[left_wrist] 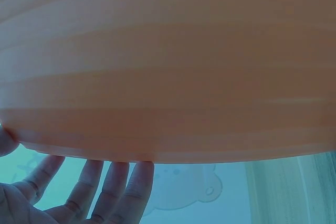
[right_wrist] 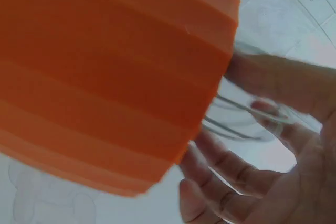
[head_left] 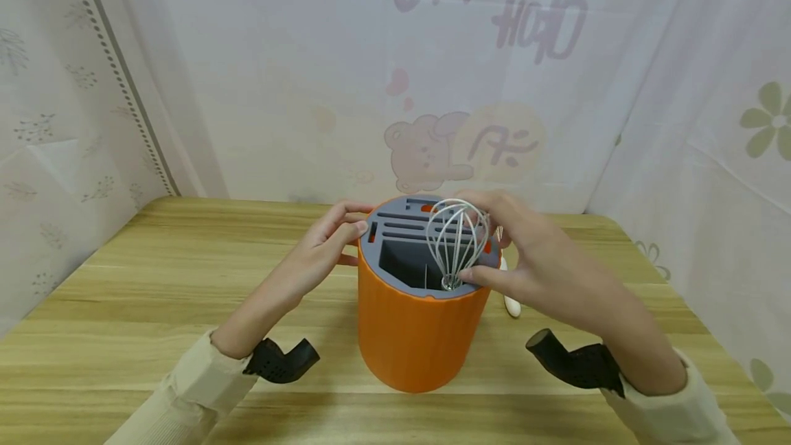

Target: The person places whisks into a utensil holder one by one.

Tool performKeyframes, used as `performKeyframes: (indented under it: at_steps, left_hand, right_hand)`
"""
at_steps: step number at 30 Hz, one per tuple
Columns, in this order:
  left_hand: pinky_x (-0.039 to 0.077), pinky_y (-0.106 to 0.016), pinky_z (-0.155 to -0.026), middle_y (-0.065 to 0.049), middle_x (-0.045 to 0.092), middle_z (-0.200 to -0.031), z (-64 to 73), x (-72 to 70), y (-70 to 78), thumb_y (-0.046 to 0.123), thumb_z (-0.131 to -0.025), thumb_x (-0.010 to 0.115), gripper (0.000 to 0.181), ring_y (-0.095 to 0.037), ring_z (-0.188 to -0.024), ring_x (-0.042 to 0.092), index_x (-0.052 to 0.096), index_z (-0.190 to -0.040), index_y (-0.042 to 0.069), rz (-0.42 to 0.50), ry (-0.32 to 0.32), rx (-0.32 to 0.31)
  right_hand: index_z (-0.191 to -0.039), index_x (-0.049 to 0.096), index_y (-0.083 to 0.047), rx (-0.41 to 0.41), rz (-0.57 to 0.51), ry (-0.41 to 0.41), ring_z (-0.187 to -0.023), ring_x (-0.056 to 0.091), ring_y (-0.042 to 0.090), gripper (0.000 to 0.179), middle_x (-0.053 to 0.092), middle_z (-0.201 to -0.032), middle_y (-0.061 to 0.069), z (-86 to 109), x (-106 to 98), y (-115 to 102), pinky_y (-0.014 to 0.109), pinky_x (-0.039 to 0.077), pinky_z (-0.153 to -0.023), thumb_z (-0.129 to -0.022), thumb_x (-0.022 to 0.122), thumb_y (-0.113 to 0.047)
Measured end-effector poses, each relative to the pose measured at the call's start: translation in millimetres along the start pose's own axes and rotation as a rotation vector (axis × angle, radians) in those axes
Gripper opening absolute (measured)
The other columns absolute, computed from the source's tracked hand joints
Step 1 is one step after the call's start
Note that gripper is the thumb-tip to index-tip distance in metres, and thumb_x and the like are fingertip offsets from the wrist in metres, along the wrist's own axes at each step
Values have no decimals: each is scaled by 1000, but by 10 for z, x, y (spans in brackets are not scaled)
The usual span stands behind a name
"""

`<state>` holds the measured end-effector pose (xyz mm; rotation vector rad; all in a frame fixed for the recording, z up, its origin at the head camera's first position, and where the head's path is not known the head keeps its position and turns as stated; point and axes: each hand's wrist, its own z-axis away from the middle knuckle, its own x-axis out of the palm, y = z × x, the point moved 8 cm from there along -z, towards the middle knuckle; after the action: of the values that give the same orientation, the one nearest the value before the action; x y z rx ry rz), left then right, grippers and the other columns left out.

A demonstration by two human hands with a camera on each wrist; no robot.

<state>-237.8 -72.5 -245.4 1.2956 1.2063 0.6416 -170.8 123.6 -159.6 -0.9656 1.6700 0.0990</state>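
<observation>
An orange utensil holder (head_left: 420, 342) with a grey slotted lid (head_left: 395, 281) stands upright on the table. A wire whisk (head_left: 458, 235) rises from its large front opening, wire loops up and handle hidden inside. My left hand (head_left: 324, 235) grips the holder's left side, thumb at the rim; in the left wrist view the spread fingers (left_wrist: 118, 192) touch its edge. Across from it, my right hand (head_left: 525, 253) holds the right side of the rim beside the whisk. The right wrist view has its thumb and fingertips on the orange wall (right_wrist: 105, 77), the wires between them.
To the right of the holder lies a slim white-handled thing (head_left: 512, 305), partly hidden by the right hand. Both wrists carry black mounts (head_left: 281, 360). The wooden table (head_left: 154, 294) ends at a printed curtain (head_left: 278, 88), with more curtain at both sides.
</observation>
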Motion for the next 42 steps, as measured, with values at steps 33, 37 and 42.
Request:
performKeyframes:
  at_steps: [33, 37, 42]
  left_hand:
    - [53, -39, -84, -11, 52, -125, 7, 6, 8, 26, -99, 40, 34, -25, -105, 56, 45, -131, 17, 6, 5, -4]
    - [53, -39, -84, -11, 52, -125, 5, 10, 10, 26, -99, 40, 34, -24, -105, 56, 45, -131, 17, 7, 4, -1]
    - [53, -39, -84, -11, 52, -125, 5, 9, 16, 25, -98, 40, 34, -25, -105, 56, 44, -131, 16, 6, 2, -1]
  right_hand:
    - [-127, 51, -28, -86, 289, -23, -102, 48, 12, 56, 56, -113, -4, 44, -56, -117, 34, 47, -78, -77, 76, -21]
    - [-127, 52, -29, -93, 284, -7, -104, 48, 12, 56, 56, -114, -6, 45, -72, -108, 34, 47, -78, -77, 76, -22]
    - [-128, 49, -29, -83, 269, -55, -99, 47, 12, 55, 55, -115, -4, 29, -46, -75, 33, 46, -77, -79, 74, -30]
